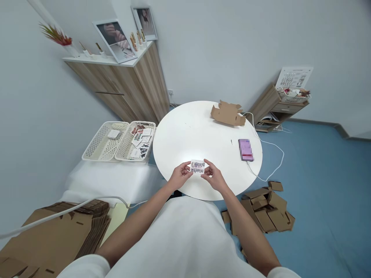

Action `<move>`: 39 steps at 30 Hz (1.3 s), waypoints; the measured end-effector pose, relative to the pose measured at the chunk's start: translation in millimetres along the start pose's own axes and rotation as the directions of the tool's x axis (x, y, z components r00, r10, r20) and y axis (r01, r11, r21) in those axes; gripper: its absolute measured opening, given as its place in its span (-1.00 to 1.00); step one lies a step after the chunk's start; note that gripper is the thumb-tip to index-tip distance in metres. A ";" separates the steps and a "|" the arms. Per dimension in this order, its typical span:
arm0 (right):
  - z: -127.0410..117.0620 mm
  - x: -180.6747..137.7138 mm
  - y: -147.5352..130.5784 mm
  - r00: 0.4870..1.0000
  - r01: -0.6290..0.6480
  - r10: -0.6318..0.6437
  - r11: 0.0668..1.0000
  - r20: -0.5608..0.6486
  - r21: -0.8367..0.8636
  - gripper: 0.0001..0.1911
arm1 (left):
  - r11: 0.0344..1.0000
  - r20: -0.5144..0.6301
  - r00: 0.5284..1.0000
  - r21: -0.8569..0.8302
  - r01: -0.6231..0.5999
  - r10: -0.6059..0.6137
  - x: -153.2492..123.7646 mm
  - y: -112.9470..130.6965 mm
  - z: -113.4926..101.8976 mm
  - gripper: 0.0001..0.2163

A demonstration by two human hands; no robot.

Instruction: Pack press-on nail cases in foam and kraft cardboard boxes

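Between my two hands is a small white card of press-on nails [197, 166], with two rows of shiny, purplish-grey nails on it. My left hand [181, 175] pinches its left edge between thumb and fingers. On the opposite edge, my right hand [213, 176] grips it the same way. The card is held over the near side of a round white table [185, 135], its nail side facing up toward me. Further back on that table lies an unfolded brown cardboard box [228, 114]. A phone with a purple screen [246, 150] rests to the right, a white cable at its lower end.
Left of the table stand two white baskets; the nearer one [118, 157] holds several nail cards. Flattened cardboard [58, 235] is stacked at lower left. Folded boxes [269, 210] lie on the blue floor at right. A wooden cabinet [145, 85] stands behind left.
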State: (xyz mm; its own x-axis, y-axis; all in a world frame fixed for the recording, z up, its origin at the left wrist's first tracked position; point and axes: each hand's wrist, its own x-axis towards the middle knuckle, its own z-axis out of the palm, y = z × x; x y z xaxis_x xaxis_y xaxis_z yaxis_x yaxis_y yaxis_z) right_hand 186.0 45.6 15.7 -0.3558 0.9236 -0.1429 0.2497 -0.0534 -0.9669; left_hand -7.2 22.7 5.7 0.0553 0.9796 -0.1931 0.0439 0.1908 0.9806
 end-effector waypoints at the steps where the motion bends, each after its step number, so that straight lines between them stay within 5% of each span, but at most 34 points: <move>1: -1.9 -1.8 1.5 1.000 -0.004 0.004 1.000 -0.001 0.004 -0.30 | 1.000 0.005 1.000 0.006 0.006 -0.006 -0.4 0.2 2.3 -0.51; 14: -21.5 -10.4 17.2 0.998 -0.058 0.059 0.993 -0.006 0.104 -0.32 | 0.994 0.036 0.998 0.101 0.042 -0.046 -2.1 -1.4 24.8 -0.50; 20: -24.7 2.1 18.2 0.981 -0.104 0.143 0.957 -0.131 0.272 -0.62 | 0.995 0.026 0.998 0.078 0.057 -0.060 -0.7 -2.6 30.2 -0.53; 25: -27.0 13.4 19.9 0.974 -0.130 0.180 0.942 -0.139 0.308 -0.65 | 0.992 -0.006 0.995 0.075 0.103 -0.103 -2.1 -3.0 33.1 -0.49; 33: -9.7 28.4 21.0 0.978 -0.172 0.194 0.959 -0.082 0.227 -0.65 | 0.955 0.056 0.998 0.295 -0.008 -0.009 -0.7 6.2 8.1 -0.38; 39: 24.4 53.8 28.5 0.990 -0.088 0.087 0.996 0.112 0.007 -0.47 | 0.926 -0.032 0.997 0.370 0.080 -0.074 7.8 -10.1 -33.9 -0.43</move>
State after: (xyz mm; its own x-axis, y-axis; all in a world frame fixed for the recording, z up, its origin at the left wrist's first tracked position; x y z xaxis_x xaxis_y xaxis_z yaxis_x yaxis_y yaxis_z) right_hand 152.0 84.5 -24.7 -0.4317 0.8669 -0.2494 0.2735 -0.1377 -0.9520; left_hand -41.1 30.5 -4.6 0.0202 0.9643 -0.2639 0.4142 0.2322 0.8801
